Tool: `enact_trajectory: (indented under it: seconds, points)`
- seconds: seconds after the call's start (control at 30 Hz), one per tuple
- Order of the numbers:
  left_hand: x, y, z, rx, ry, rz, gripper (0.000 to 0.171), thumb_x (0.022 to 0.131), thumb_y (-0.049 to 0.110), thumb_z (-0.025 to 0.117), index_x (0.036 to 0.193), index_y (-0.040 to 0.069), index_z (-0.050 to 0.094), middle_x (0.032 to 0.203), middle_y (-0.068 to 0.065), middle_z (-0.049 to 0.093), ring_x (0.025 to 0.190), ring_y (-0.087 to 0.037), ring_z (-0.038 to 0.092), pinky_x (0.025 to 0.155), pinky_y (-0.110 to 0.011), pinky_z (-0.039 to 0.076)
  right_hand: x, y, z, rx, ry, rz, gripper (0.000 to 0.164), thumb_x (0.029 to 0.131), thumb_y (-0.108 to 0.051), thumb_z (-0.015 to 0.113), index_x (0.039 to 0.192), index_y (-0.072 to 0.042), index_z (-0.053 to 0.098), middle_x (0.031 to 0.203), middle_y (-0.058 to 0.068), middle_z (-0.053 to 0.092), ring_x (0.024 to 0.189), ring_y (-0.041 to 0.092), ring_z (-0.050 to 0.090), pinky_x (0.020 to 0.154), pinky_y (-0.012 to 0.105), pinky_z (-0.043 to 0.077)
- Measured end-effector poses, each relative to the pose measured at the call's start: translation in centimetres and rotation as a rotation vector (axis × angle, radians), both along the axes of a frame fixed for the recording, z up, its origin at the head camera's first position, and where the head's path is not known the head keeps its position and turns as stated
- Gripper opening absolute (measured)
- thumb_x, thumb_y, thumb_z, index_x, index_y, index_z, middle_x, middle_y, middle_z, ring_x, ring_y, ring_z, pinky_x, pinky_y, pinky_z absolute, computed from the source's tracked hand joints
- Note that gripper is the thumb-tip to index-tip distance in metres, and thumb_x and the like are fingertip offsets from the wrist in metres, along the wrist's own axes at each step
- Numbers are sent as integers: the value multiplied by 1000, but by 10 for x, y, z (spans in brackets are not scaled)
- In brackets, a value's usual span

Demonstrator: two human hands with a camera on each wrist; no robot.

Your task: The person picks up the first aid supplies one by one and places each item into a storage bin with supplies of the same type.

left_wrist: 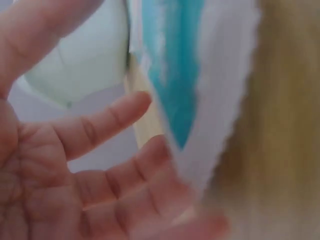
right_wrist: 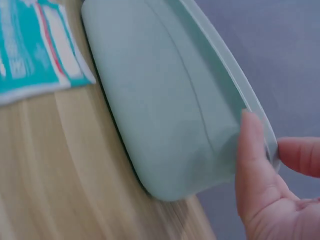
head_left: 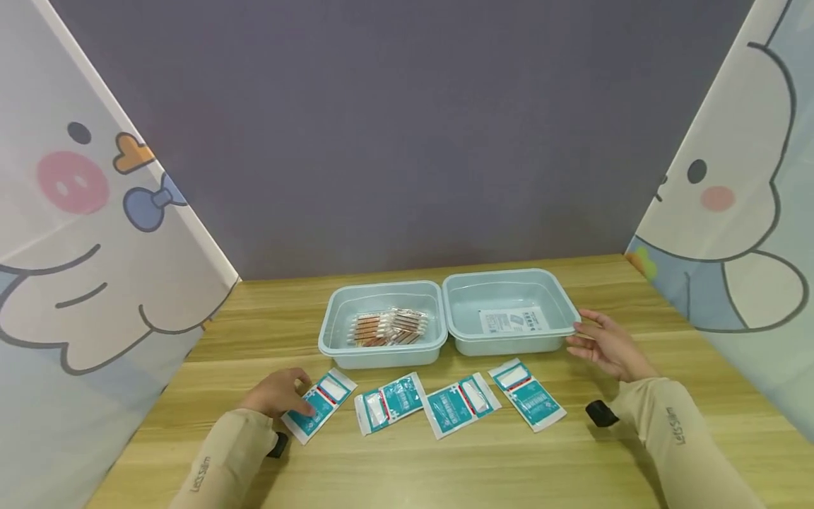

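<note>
Left hand (head_left: 280,392) loosely spread at the leftmost teal-and-white packet (head_left: 333,389), flat on the wood-grain surface (head_left: 445,470); right hand (head_left: 607,346) pinching the near right corner of the pale-blue right tray (head_left: 509,345). Inside that tray, a flat white sachet (head_left: 511,320); in the left tray (head_left: 381,360), just beside, wrapped swabs (head_left: 388,326). Nearer, three more teal packets (head_left: 463,405).

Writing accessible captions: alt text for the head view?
A person's left hand is at the leftmost of four teal packets in a row on a wooden table, while the right hand touches the right tub at its near right corner. That tub contains a white printed packet; the left tub holds packaged swabs.
</note>
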State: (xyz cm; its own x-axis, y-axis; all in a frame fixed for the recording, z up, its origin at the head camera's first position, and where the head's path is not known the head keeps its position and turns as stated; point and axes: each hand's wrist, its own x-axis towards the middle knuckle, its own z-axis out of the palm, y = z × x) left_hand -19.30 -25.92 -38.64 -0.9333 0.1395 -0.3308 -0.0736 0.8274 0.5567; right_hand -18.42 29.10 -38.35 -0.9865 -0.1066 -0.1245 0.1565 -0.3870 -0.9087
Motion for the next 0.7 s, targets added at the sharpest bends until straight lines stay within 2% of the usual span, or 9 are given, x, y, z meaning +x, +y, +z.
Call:
enact_trajectory:
  seconds: [0.17, 0.27, 0.43, 0.53, 0.7]
  points:
    - [1, 8, -3, -50, 40, -11, 50, 69, -2, 82, 112, -2, 57, 90, -12, 57, 75, -26, 53, 56, -31, 49, 3, 1, -2, -70, 11, -28, 23, 100, -1, 46, 118, -12, 39, 91, 6, 57, 73, 15, 67, 70, 28, 59]
    - [2, 9, -3, -55, 35, -16, 43, 70, -4, 80, 107, 0, 58, 87, -10, 56, 73, -24, 52, 55, -30, 48, 4, 2, -3, -104, 17, -30, 20, 99, 0, 46, 113, -14, 47, 91, 6, 58, 73, 16, 67, 69, 28, 59]
    - [2, 6, 3, -20, 21, -39, 20, 77, -4, 74, 91, 3, 62, 63, -6, 55, 51, -15, 49, 44, -24, 47, 0, 3, 0, -148, 37, -14, 22, 99, 3, 45, 108, -16, 53, 92, 7, 59, 73, 17, 68, 69, 29, 59]
    - [1, -1, 11, 49, 24, -90, 12, 80, -3, 72, 86, 3, 64, 56, -3, 53, 44, -10, 47, 42, -23, 48, -2, 4, 1, -147, 46, -7, 22, 99, 3, 46, 107, -16, 56, 93, 8, 59, 73, 18, 68, 69, 29, 59]
    - [-1, -20, 26, 255, -53, -259, 7, 85, -1, 67, 91, -4, 64, 66, -3, 61, 47, -9, 54, 44, -23, 51, 2, 3, -4, -106, 41, -16, 21, 98, 1, 49, 105, -17, 56, 93, 6, 58, 73, 16, 67, 69, 29, 59]
